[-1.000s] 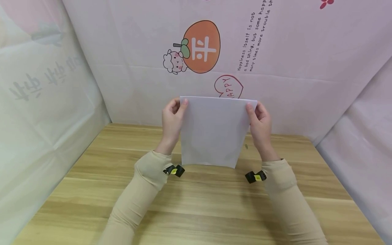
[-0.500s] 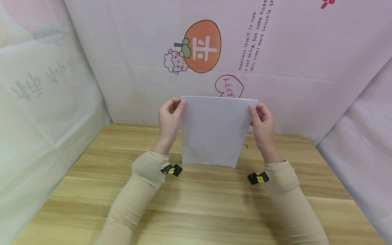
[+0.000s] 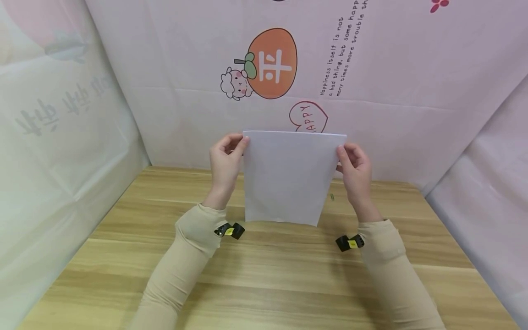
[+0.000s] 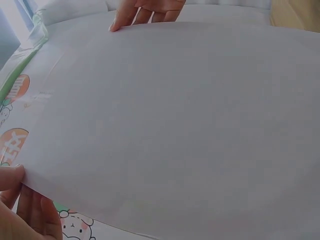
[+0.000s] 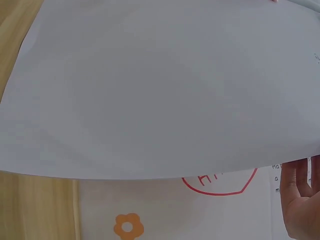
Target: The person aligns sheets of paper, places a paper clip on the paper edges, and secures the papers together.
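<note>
White paper stands upright above the wooden table, its lower edge at or close to the tabletop. At its upper left corner my left hand pinches the edge, thumb on the near face. My right hand pinches the right edge a little below the upper right corner. The left wrist view shows the broad face of the paper, with the left thumb and fingers at the lower left. In the right wrist view, fingers of the right hand reach behind the paper.
A small green paper clip lies on the table, right of the paper. A white printed cloth hangs behind the table, and further cloths flank both sides. Each wrist carries a small black camera.
Both hands have shifted slightly outward toward the paper's side edges, the right hand also a little lower. The paper has stayed almost in the same place.
</note>
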Tool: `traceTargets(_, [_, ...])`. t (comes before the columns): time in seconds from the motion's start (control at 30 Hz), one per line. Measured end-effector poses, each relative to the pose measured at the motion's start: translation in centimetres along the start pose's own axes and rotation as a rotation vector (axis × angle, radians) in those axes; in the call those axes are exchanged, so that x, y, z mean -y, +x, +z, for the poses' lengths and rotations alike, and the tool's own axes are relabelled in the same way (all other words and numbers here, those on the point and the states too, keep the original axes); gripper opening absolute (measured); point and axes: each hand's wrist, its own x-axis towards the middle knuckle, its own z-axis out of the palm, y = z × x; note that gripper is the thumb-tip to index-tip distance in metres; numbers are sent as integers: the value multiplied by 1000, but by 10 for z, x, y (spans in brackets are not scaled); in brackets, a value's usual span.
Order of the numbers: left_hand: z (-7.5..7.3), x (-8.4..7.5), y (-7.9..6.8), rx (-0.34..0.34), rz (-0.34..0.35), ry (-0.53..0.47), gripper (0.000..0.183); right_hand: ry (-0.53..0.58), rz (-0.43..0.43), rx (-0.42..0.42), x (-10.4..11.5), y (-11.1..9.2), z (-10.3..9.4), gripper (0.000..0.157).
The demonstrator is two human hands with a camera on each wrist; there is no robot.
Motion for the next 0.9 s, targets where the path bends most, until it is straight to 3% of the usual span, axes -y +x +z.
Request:
traceTargets(0.27, [0,0,-1,-27,2,-11,20,54,3,19,-6,-3,-6,10])
traceTargets(0.6, [0,-2,-3,-22,-46,-51,24,21,65,40,-18,-10,-12,15])
traceTargets(0.9, [0,-1,-5,-34,-30,-62,24,-18,119,75,-33,-16,-19,17])
